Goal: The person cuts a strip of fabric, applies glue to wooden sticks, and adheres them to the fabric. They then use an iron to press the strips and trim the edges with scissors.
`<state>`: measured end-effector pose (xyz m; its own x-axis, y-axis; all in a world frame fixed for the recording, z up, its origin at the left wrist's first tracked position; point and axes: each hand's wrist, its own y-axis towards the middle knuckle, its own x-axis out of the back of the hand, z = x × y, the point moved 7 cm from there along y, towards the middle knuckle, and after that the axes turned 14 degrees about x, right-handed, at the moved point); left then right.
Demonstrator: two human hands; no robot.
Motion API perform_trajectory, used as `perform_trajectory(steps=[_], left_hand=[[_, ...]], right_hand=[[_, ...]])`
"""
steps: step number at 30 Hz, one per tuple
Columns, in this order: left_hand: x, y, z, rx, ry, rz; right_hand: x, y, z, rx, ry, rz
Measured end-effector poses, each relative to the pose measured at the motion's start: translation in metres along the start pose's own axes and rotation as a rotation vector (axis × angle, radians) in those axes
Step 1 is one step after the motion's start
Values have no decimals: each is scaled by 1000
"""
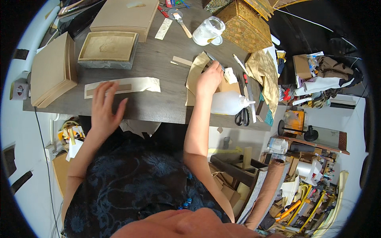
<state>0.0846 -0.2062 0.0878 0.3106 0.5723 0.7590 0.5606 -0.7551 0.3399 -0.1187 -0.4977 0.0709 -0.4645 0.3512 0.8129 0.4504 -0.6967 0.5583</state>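
A cream strip of fabric or paper lies near the table's front edge, with a narrow grey-brown board strip on top. Over its left part is my left hand, thumb apart from the fingers, holding nothing. My right hand reaches past a white squeeze bottle to a slim silver-grey tool. My fingertips are at the tool, but whether they grip it is hidden. Under that hand lies a larger cream sheet. A crumpled white wad is just right of the fingers.
Board boxes and a lined tray stand at left. Farther back are a brush, an open glass jar and a patterned gold box. Black-handled scissors and gold cloth or paper lie at right.
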Motion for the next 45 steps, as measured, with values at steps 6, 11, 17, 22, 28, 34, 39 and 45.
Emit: perform_trajectory(steps=[6,11,17,22,28,34,39,45], left_hand=[[-63,62,-82,-203,-296,159],[-174,135,-135,-382,-225,182],[-184,158,-134,-283,-217,172],[-190,122,-126,-278,-209,291],[-204,95,-129,-348,46,355],[-182,116,-108,204,-774,352],[-147,73,-118,427,-1330,692],[-127,31,-66,613,-1502,850]], right_hand=[[-33,6,-29,-96,23,125],[-33,12,-22,-107,45,87],[-45,5,-40,-251,43,197],[-46,3,-31,-295,117,253],[6,11,4,-220,154,-6],[82,-14,37,-54,345,-324],[102,-60,69,210,383,-414],[56,-149,49,-605,2403,-157]])
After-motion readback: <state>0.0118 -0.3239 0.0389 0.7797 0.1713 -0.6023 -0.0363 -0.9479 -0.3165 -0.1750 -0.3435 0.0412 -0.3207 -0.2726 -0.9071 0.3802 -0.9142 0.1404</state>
